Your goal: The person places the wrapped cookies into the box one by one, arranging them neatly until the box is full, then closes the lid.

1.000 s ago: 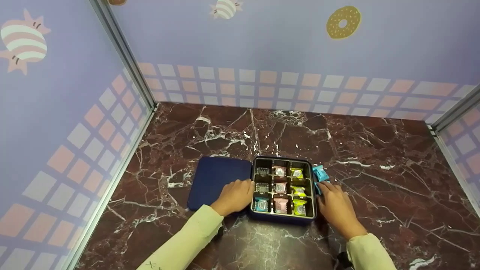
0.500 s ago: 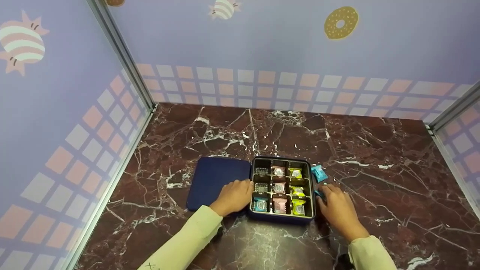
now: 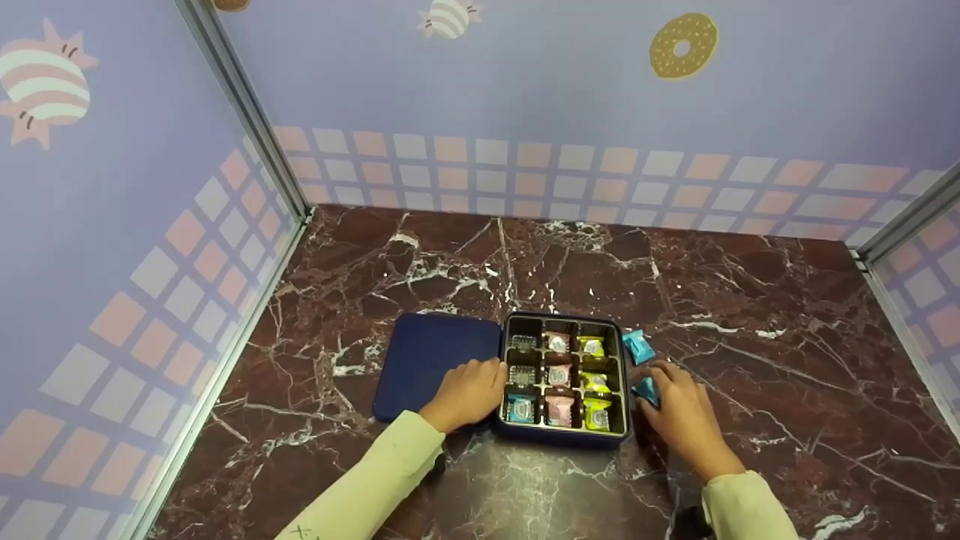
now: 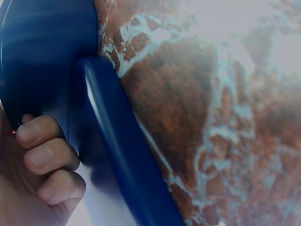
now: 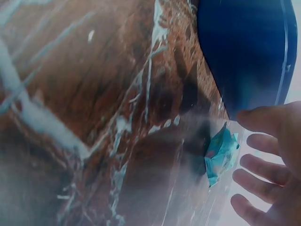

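Note:
A dark blue tin box (image 3: 564, 435) with a compartment insert holds wrapped candies: a blue candy (image 3: 521, 409) front left, pink candies (image 3: 559, 410) down the middle and yellow-green candies (image 3: 598, 414) on the right. The two rear left compartments show only patterned bottoms. My left hand (image 3: 469, 394) has curled fingers against the box's left wall, gripping its edge; the thumb is hidden. Right of the box, my right hand (image 3: 679, 409) spreads its fingers around a loose blue candy (image 5: 221, 155), apart from it in the right wrist view. Another blue candy (image 3: 639, 346) lies just behind that hand.
The blue lid (image 3: 431, 356) lies left of the box, partly under my left hand and forearm. A dark red marbled table (image 3: 787, 360) spreads around. Patterned panels (image 3: 480, 97) enclose the back and sides.
My right hand's fingers have spread and drawn back a little, uncovering the nearer loose blue candy beside the box. The left hand, box and lid have stayed in place.

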The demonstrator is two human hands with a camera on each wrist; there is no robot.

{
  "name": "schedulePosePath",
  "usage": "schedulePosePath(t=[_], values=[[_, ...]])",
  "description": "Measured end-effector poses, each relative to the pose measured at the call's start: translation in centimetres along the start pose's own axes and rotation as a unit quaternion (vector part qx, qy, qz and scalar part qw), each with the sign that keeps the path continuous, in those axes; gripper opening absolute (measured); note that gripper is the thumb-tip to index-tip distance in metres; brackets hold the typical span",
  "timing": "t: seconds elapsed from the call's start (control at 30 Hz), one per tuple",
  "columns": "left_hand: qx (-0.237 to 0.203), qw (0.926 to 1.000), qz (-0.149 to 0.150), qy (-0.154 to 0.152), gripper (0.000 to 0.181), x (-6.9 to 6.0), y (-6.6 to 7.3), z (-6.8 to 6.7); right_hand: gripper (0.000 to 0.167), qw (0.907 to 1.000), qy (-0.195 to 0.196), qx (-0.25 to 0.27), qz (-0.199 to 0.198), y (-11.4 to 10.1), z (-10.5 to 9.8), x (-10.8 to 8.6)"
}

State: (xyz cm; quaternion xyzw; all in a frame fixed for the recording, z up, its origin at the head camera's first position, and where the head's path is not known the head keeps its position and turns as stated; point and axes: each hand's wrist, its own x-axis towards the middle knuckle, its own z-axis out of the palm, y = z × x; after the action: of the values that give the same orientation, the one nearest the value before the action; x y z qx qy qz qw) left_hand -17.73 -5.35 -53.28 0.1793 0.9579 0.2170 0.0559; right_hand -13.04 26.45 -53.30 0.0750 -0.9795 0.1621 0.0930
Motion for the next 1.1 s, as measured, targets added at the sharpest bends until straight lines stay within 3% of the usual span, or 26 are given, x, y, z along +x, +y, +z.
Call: schedulePosePath(t=[0.43, 1.1], values=[[0.005, 0.9999, -0.004, -0.011, 0.041, 0.0, 0.0, -0.2, 0.050, 0.9990, -0.013, 0.030, 0.031, 0.9, 0.4, 0.1], [0.004, 0.9999, -0.006, -0.009, 0.041, 0.0, 0.1, -0.2, 0.045, 0.9994, 0.002, 0.024, 0.025, 1.2, 0.7, 0.1]])
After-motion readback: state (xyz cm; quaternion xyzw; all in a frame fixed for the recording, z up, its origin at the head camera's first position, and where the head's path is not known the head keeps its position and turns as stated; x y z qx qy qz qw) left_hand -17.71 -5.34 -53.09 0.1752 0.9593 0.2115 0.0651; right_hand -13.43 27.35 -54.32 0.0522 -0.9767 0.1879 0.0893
